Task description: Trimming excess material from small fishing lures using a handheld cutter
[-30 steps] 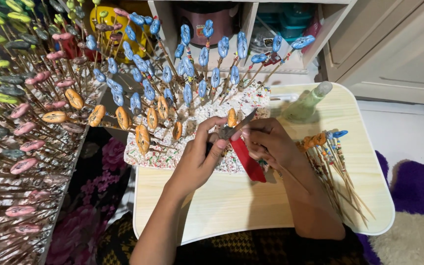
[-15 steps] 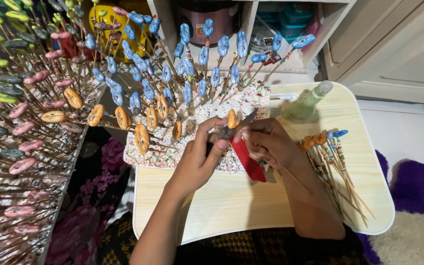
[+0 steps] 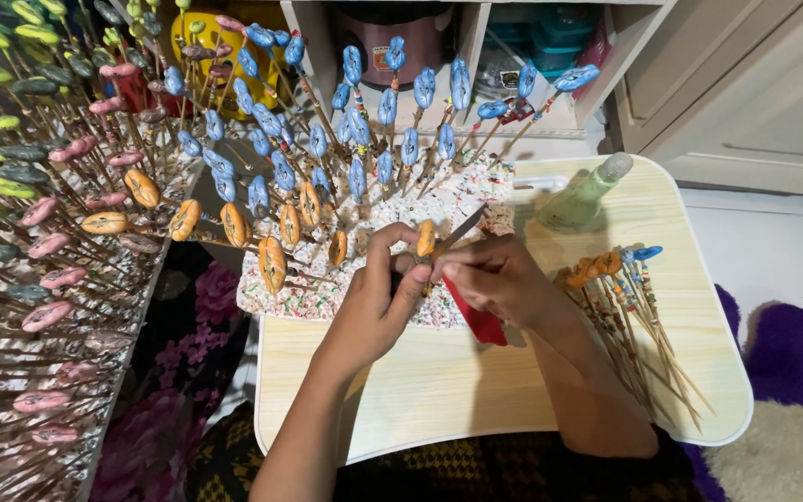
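Note:
My left hand point(image 3: 374, 302) pinches a thin stick topped with an orange oval piece point(image 3: 427, 238), held over a speckled white foam block point(image 3: 313, 296). My right hand point(image 3: 499, 277) grips red-handled pliers point(image 3: 478, 321). Their dark metal jaws point(image 3: 462, 229) point up and to the right, just beside the orange piece. The two hands touch at the fingertips. Several blue pieces on sticks point(image 3: 357, 177) and a row of orange ones point(image 3: 271, 262) stand stuck in the foam behind my hands.
The foam block lies on a light wooden lap table point(image 3: 476, 386). A green bottle point(image 3: 583, 197) stands at its back right. A pile of loose beaded sticks point(image 3: 634, 311) lies on the right. Racks of pink, green and grey pieces point(image 3: 44, 242) fill the left side.
The orange piece has dropped slightly down and left. My right hand has closed in towards the left hand, bringing the pliers' jaws next to the piece.

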